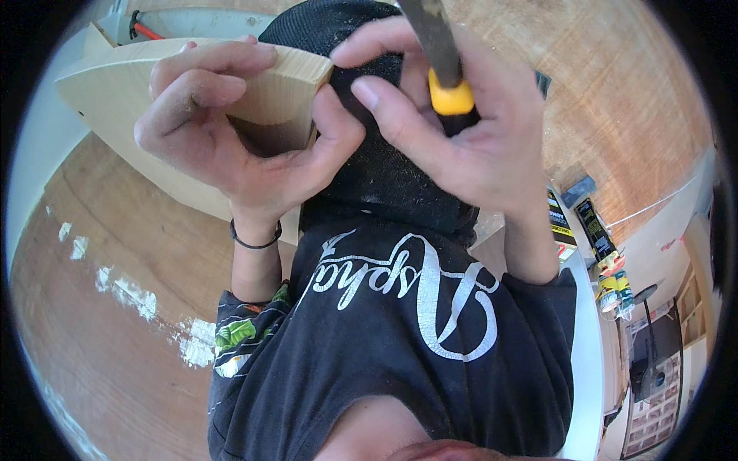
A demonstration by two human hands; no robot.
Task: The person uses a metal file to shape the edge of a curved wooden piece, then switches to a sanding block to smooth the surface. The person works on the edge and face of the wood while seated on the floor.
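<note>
A pale wooden panel (161,123) with a curved edge extends from the upper left to a squared corner above my lap. My left hand (231,146), with a dark band on the wrist, is closed round that end. Its fingers bend over the top edge and its thumb presses near the corner. My right hand (484,131) grips a hand tool with a yellow-and-black handle and a flat grey metal blade (432,38); the blade runs out of the top of the picture. The right index fingertip comes up to the panel's corner, with the thumb just below it. Whether the index finger touches is unclear.
A red-handled tool (146,31) lies at the top left. On the right are a grey-blue block (578,190), a black-and-yellow box (560,223), a dark package (593,230) and small containers (615,292). White patches (131,296) mark the brown wooden surface at left.
</note>
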